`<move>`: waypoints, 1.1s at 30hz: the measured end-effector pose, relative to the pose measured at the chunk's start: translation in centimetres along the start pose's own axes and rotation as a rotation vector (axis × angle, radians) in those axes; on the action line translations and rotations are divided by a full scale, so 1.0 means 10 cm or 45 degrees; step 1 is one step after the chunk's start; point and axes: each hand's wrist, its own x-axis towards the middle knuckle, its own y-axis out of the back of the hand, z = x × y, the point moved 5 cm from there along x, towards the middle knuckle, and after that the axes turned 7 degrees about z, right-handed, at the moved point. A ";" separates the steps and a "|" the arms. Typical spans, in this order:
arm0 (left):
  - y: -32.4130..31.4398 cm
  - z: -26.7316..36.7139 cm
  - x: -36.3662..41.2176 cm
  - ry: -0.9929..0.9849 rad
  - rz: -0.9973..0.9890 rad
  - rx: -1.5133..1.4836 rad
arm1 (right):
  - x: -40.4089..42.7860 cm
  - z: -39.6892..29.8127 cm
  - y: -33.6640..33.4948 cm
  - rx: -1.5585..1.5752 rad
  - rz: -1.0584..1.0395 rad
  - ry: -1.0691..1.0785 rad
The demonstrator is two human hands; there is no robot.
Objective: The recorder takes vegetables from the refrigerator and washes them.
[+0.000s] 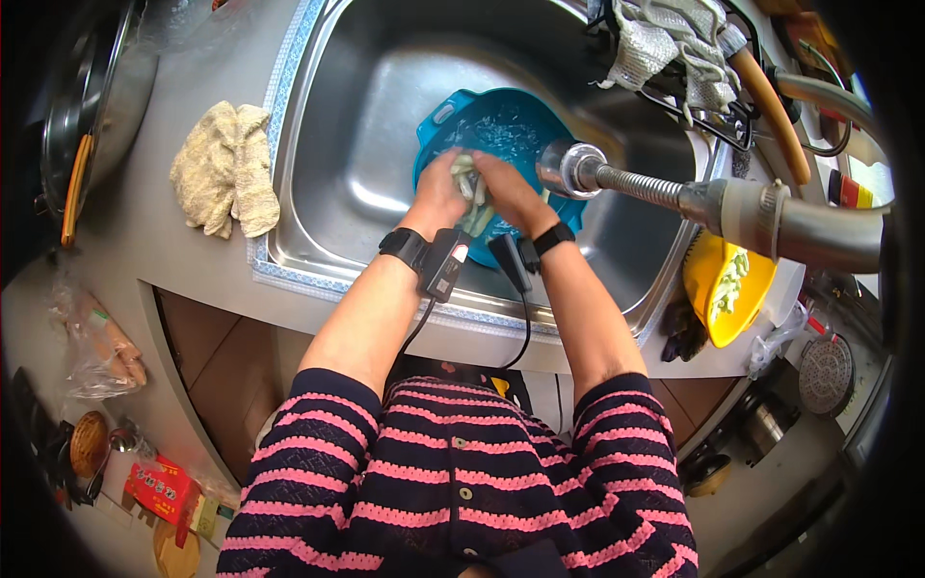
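Observation:
In a steel sink [340,155] sits a blue plastic basin [441,126] with water that looks rippled. My left hand [441,191] and my right hand [509,191] are together over the basin, cupped around pale green cut vegetable strips [474,189]. Some strips hang below the palms, and the fingertips are partly blurred. Just right of my right hand, the metal faucet head [574,170] on its flexible neck reaches over the basin's edge. A yellow plastic basket [759,292] on the right counter holds similar cut strips [731,282].
A beige cloth [224,170] lies on the counter left of the sink. White mesh cloth [654,50] hangs over a dark rack at the upper right. Far left stands a large lidded pot [123,108]. Dark gloves or cloth [683,332] lie beside the yellow basket.

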 end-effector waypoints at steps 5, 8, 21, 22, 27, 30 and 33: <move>-0.06 0.00 -0.08 0.035 -0.006 0.010 | -0.55 -0.37 -0.21 0.078 0.266 -0.029; -0.08 0.01 -0.15 0.074 0.037 0.054 | -0.61 -0.31 0.07 -0.445 0.517 0.272; -0.41 -0.01 -0.71 0.302 -0.362 0.687 | -1.19 -0.70 -0.14 -1.151 0.587 0.833; -0.43 -0.01 -0.73 0.307 -0.375 0.659 | -1.20 -0.72 -0.14 -1.174 0.597 0.900; -0.40 0.13 -0.79 0.126 -0.231 1.088 | -1.24 -0.69 -0.05 -1.080 0.626 0.757; -0.37 0.19 -0.76 -0.033 -0.223 1.385 | -1.25 -0.69 -0.01 -1.087 0.652 0.769; -0.37 0.17 -0.76 -0.100 -0.303 1.432 | -1.25 -0.71 -0.01 -1.129 0.656 0.793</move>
